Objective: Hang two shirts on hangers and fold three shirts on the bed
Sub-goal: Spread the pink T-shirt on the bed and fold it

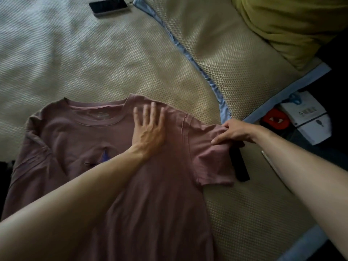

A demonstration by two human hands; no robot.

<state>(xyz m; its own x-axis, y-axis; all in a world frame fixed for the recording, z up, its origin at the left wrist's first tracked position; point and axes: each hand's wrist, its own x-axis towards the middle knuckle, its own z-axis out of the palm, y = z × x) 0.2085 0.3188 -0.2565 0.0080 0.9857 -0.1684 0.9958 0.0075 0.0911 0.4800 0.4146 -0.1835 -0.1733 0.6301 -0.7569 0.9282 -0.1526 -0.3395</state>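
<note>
- A dusty-pink T-shirt [116, 166] is lying face up and spread flat on the bed [113, 63], with its collar pointing away from the person and its hem running out of the bottom of the view.
- The left hand [148, 127] is pressing flat on the shirt just beside the collar, near the shoulder seam, with its fingers straight and spread, holding nothing.
- The right hand [233, 131] is pinching the outer edge of the sleeve [212, 159] that is lying toward the bed's edge, with fingers and thumb curled onto the cloth.
- Judging from this, the person is working on one of the folds: pinning the body of the shirt while getting ready to bring the sleeve inward.
- The cloth is looking light, soft and limp, so it is likely to sag and wrinkle wherever it is not supported, and it is giving no stiffness to push against.
- The seams and hems are seeming the best places to take hold, since the doubled cloth there is giving a firmer edge.
- A flat palm is serving well to stop the shirt from sliding on the textured cover.
- A narrow black object [240, 164] is lying partly under the sleeve's edge; what it is, I cannot tell.
- A phone [108, 6] is resting well apart near the top of the bed, and a yellow-green pillow [293, 23] is sitting in the far corner.
</note>
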